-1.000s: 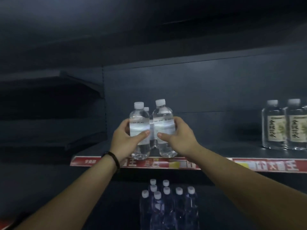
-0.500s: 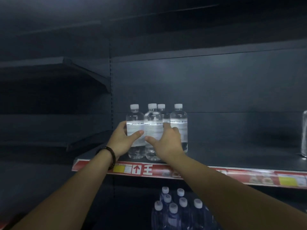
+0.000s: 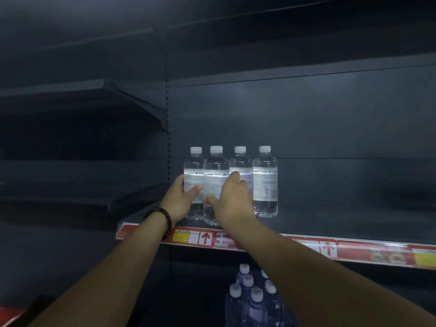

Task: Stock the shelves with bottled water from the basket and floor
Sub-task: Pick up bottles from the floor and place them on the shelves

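Bottled water: four clear bottles counted, upright in one row at the left end of the shelf, long axes vertical, white caps up. Straight ahead of both hands, just behind the red price strip.

Left hand wrapped round the leftmost bottle, thumb across its label. Right hand curled round the second bottle, thumb on the label front, fingers reaching in beside the third bottle. Second bottle slightly forward of its neighbours; touching them or not, cannot tell. Rightmost bottle free, just beside the right hand and nearer to it than to the left.

Probably squaring up the held pair in the row. Next, likely a release straight back toward the body, with care not to tip the tall, narrow bottles.

One beaded bracelet on the left wrist. Below the shelf, one cluster of blue-tinted bottles, at least six caps showing. No basket in view.
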Motion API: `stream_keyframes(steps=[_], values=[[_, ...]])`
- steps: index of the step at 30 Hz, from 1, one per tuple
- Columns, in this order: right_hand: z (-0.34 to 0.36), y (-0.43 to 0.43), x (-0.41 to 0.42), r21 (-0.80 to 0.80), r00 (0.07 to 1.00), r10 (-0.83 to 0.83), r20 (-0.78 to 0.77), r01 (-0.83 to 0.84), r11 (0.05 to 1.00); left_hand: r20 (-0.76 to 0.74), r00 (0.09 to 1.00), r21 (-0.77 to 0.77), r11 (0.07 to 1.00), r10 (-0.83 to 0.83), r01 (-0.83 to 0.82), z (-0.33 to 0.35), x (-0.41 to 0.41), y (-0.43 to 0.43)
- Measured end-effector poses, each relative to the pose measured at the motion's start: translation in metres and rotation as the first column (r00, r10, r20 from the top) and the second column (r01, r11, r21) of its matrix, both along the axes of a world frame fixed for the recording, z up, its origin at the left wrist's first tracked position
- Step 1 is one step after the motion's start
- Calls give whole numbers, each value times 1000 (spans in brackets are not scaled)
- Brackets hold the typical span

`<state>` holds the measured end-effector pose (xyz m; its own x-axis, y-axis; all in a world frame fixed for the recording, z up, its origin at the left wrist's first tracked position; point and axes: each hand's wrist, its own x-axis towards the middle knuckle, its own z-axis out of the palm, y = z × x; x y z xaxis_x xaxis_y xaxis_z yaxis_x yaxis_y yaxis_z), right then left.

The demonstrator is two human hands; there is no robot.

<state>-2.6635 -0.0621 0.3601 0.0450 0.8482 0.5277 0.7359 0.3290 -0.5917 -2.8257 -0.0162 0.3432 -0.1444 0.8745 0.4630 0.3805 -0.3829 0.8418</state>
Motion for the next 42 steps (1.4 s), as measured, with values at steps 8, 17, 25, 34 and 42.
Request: stream_keyframes(steps=[8, 17, 25, 34, 42], values=[[-19, -30, 49, 10, 995, 79, 54, -79, 997, -193, 916, 1, 934, 351, -358, -10, 29, -50], [-62, -127, 212, 8, 982, 48, 182, -50, 999, -521, 847, 287, 956, 107, 55, -63, 187, -175], [-132, -276, 415, -120, 939, -170, 298, 214, 970, -655, 656, -9, 871, -376, 491, -145, 401, -247], [-276, -476, 615, -407, 773, -605, 189, 623, 668, -537, 171, -437, 446, -826, 781, -266, 632, -342], [-450, -582, 683, -694, 581, -798, 163, 642, 326, -355, -138, -717, 175, -925, 675, -440, 734, -374]])
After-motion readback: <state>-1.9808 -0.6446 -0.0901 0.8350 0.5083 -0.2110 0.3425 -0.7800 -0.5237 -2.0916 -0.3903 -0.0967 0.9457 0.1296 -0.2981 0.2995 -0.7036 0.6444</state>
